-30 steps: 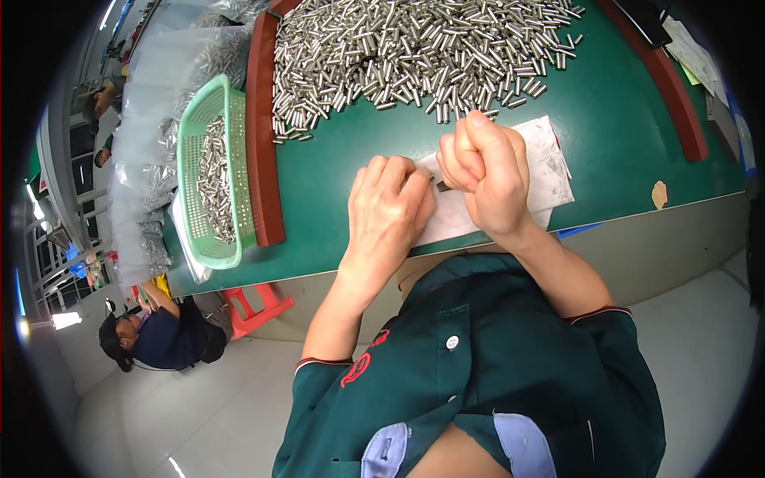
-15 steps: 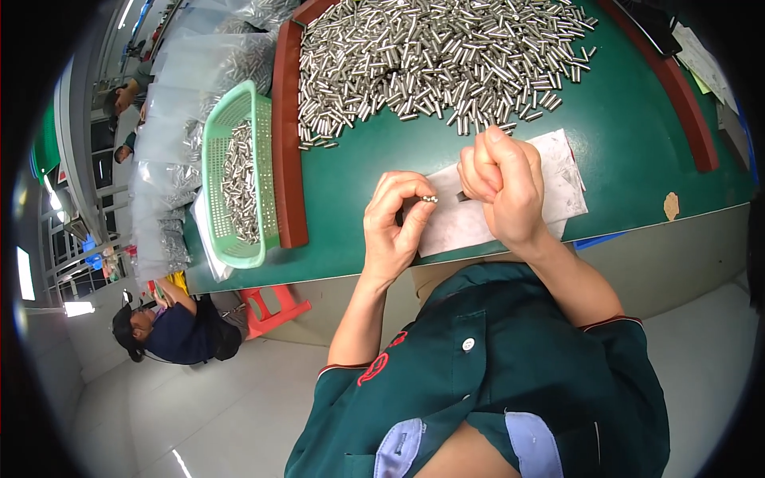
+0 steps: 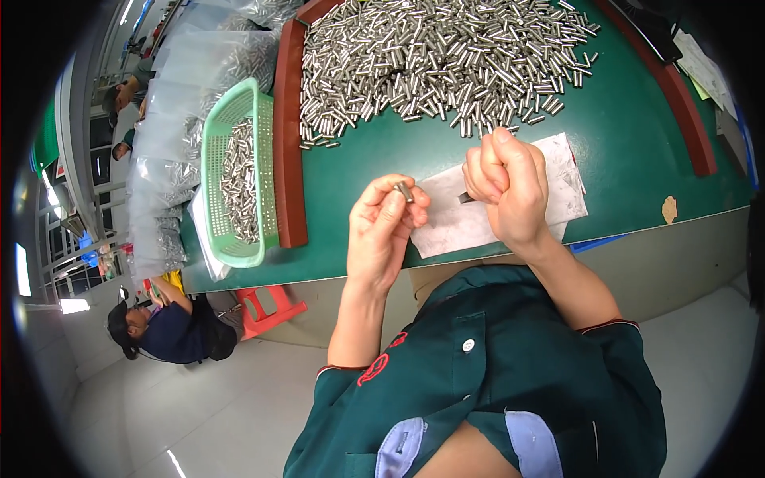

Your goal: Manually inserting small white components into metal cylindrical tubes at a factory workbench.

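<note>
My left hand (image 3: 384,231) pinches a small metal cylinder (image 3: 405,191) between thumb and fingertips, held just above the table edge. My right hand (image 3: 506,187) is closed around a small dark tool (image 3: 465,196) whose tip points left toward the cylinder, a short gap apart. Both hands hover over a white paper sheet (image 3: 558,183) lying on the green table (image 3: 629,135). A big heap of the same metal cylinders (image 3: 430,60) lies beyond the hands.
A green plastic basket (image 3: 217,159) with several cylinders sits left of a red-brown rail (image 3: 288,135). Clear bags of parts (image 3: 171,127) pile further left. Another rail (image 3: 673,88) curves at the right. A person in dark blue (image 3: 171,331) crouches by a red stool (image 3: 263,307) below left.
My hands have drawn apart and lifted slightly from the paper. The left hand now shows the cylinder at its fingertips, and the tool tip is visible in the right.
</note>
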`<move>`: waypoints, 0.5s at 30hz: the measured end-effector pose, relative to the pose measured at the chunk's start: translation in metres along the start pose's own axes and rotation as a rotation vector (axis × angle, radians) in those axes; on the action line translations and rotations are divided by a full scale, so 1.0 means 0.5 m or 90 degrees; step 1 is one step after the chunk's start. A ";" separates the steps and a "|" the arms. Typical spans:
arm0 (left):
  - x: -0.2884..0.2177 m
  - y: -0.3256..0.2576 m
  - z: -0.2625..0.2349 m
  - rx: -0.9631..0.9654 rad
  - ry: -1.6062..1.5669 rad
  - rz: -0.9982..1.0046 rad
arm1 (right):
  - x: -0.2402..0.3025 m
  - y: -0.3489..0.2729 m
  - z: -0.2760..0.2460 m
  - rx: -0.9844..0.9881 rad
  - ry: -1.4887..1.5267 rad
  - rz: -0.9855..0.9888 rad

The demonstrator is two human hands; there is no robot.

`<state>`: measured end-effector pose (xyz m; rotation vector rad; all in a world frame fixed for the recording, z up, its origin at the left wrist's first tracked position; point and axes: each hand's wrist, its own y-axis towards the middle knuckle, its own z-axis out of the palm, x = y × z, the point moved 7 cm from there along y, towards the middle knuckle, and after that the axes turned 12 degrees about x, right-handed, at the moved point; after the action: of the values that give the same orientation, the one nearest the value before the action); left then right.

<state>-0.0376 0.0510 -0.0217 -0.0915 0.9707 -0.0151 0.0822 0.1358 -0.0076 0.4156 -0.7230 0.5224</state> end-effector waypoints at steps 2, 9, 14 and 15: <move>-0.001 -0.004 -0.006 0.000 -0.056 -0.037 | 0.002 0.000 0.002 -0.004 -0.006 -0.005; 0.015 -0.008 -0.016 -0.058 -0.068 -0.121 | -0.004 0.000 0.005 0.000 -0.017 -0.001; 0.016 -0.007 -0.021 -0.067 -0.070 -0.131 | -0.006 0.000 0.000 -0.003 -0.015 -0.004; 0.017 -0.007 -0.020 -0.061 -0.100 -0.131 | -0.006 0.001 0.000 -0.001 -0.015 -0.003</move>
<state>-0.0408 0.0465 -0.0339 -0.2774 0.8010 -0.1486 0.0798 0.1350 -0.0096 0.4217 -0.7445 0.5135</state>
